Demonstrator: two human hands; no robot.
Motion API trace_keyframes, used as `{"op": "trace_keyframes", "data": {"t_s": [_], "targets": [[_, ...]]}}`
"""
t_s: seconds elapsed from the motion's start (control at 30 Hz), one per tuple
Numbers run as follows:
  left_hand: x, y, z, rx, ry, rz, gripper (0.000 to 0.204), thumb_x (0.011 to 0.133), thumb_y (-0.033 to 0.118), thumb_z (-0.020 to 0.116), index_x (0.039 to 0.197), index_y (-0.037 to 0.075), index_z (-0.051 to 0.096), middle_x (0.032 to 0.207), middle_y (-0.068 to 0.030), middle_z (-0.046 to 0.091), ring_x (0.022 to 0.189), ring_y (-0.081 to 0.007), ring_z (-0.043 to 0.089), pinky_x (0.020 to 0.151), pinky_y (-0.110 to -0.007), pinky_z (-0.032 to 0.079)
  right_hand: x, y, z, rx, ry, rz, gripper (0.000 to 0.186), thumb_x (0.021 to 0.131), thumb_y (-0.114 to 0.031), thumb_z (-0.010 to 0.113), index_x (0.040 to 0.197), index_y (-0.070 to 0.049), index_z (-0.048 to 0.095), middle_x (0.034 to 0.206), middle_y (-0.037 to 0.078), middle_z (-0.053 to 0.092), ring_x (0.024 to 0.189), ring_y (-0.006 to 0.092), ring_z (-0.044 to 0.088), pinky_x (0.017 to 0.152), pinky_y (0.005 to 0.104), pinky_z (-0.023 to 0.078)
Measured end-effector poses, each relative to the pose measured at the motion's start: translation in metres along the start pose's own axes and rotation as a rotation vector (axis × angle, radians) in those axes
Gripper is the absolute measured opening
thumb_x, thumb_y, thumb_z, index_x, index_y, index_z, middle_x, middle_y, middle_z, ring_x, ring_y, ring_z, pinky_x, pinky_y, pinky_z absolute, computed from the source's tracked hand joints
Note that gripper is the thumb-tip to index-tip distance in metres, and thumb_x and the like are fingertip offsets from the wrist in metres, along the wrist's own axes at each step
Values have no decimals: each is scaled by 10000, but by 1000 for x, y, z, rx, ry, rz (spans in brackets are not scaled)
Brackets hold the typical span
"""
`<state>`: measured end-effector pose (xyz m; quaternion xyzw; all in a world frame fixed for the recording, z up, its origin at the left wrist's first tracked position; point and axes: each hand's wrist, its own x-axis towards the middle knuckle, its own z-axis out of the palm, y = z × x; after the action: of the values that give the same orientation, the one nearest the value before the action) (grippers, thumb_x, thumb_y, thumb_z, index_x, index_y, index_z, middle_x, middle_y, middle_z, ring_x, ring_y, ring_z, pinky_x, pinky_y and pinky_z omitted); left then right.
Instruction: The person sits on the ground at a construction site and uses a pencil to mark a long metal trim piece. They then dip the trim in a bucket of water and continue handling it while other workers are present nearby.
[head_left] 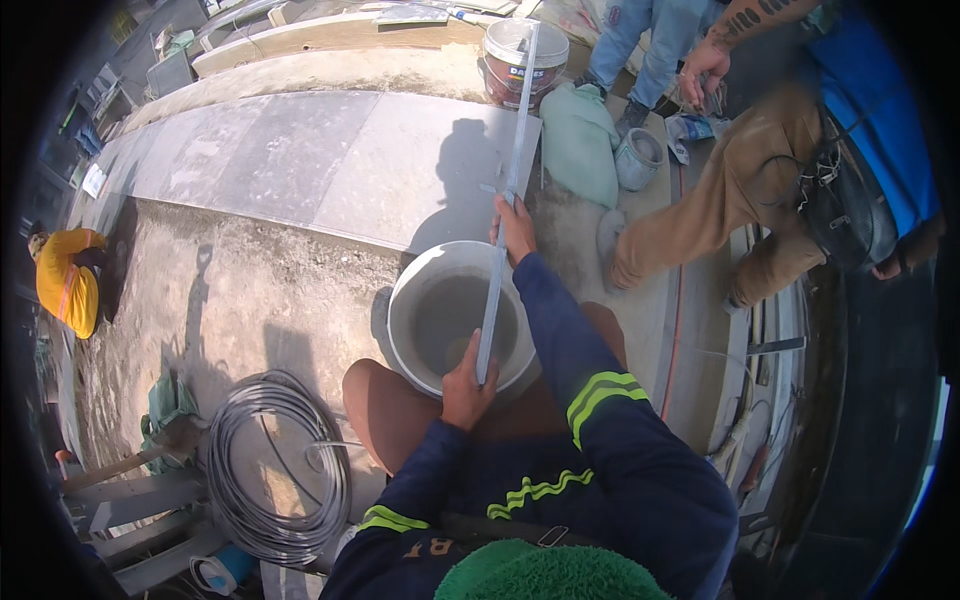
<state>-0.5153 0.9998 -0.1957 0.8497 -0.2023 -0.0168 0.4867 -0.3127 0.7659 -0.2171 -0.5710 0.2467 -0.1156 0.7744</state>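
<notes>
A long, thin, light-grey metal bar (524, 110) slants over a white bucket (396, 320) between my knees. Its far end reaches up to a second bucket. My left hand (466, 385) is closed round the near end of the bar, above the bucket's near rim. Farther up, my right hand (515, 230) grips the same bar just beyond the bucket's far rim. Inside the white bucket lies a smooth grey mix (440, 320), partly hidden by the bar. A small sliver sticks out from the bar beside my right fingertips; what it is I cannot tell.
Grey flat boards (290, 150) stretch ahead. A labelled bucket (500, 85), a pale green sack (580, 145) and a small pail (638, 160) stand ahead right. A coiled cable (225, 470) lies left. People stand close on the right; another, in yellow (68, 280), crouches far left.
</notes>
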Motion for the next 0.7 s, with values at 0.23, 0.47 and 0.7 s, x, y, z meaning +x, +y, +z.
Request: {"op": "trace_keyframes", "data": {"t_s": [0.23, 0.47, 0.7], "targets": [[2, -2, 3, -24, 43, -3, 648, 971, 149, 729, 1567, 35, 503, 936, -255, 752, 821, -427, 761, 709, -484, 602, -2, -6, 7, 16, -7, 3, 402, 1033, -432, 680, 1263, -113, 597, 815, 25, 558, 555, 139, 574, 483, 316, 461], [-1, -2, 4, -3, 1, -41, 582, 1003, 175, 729, 1540, 45, 546, 1068, -256, 768, 914, -398, 786, 748, -440, 621, 5, 2, -4, 44, -48, -10, 373, 1040, -411, 679, 1266, -123, 609, 806, 26, 554, 553, 141, 576, 483, 316, 462], [-2, -8, 6, 6, 56, 29, 671, 943, 122, 732, 1569, 37, 507, 921, -233, 754, 816, -404, 764, 721, -468, 602, -4, -1, 6, 28, -22, 27, 354, 1051, -405, 669, 1263, -130, 607, 813, 19, 550, 552, 136, 572, 486, 315, 459]]}}
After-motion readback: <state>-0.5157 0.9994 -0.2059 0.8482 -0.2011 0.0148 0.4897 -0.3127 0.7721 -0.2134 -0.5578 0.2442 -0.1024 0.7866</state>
